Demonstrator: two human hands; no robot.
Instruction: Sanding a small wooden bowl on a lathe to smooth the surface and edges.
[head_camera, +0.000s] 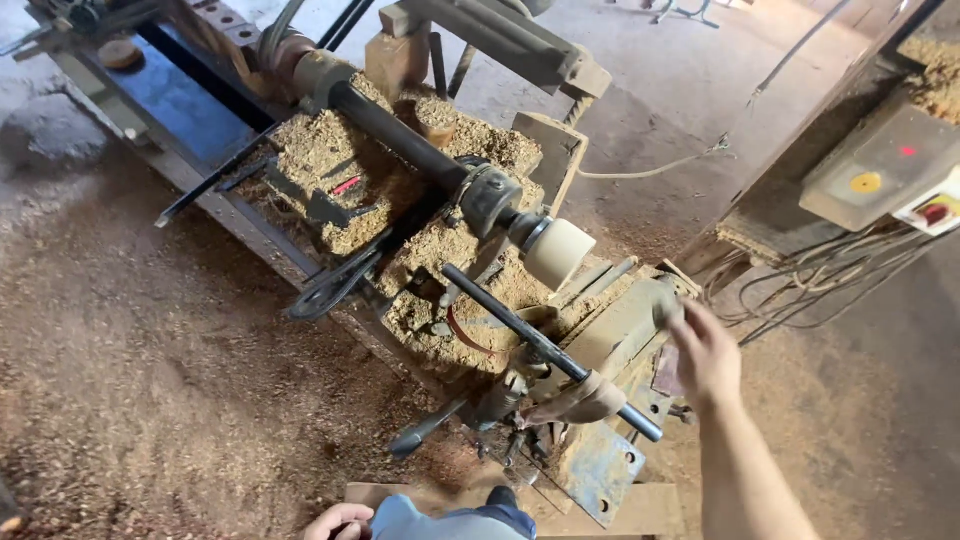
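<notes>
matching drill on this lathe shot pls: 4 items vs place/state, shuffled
Items:
1. right hand
2. left hand
3. wood blank
4. black bar

Places/states:
A. pale cylinder mounted on the spindle end
B. at the bottom edge, beside a blue-clad knee
C. reaching to the tailstock end of the lathe
D. lying diagonally across the sawdust-covered bed

Pairs: 1-C, 2-B, 3-A, 4-D
</notes>
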